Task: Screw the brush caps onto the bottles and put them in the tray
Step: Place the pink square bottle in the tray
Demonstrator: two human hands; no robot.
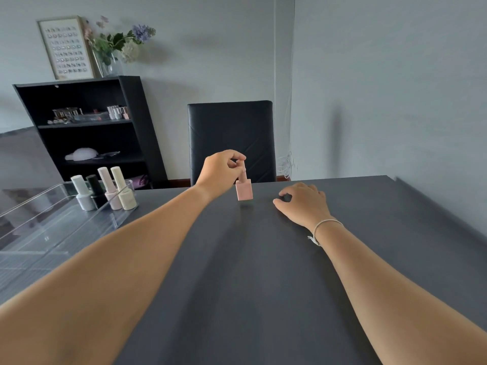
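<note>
Both forearms run in from the bottom edge, cut off above the elbow. The table [237,285] is dark grey and matte. On it, to the right of the pink bottle [244,189], the right hand [303,204] rests palm down, thumb and forefinger curled into a small ring around something dark that is too hidden to make out; a pale cord bracelet [320,229] circles its wrist. The left hand [220,173] pinches the bottle's pink cap [242,169] at the top between thumb and fingertips, the fingers covering the cap's tip. The bottle hangs just above the table, tilted slightly, its shadow below it.

Left of the pink bottle, a clear tray [52,227] sits at the table's edge, its near end cut off by the frame. Four capped bottles [105,191] stand together in its far right corner.

Behind the pink bottle stands a black chair [232,138]; farther left, a black shelf [87,127] holds small items too blurred to tell. On top are a vase of flowers [116,48] and a framed chart [66,48], its contents unreadable. No label can be read anywhere. The walls are pale grey.
</note>
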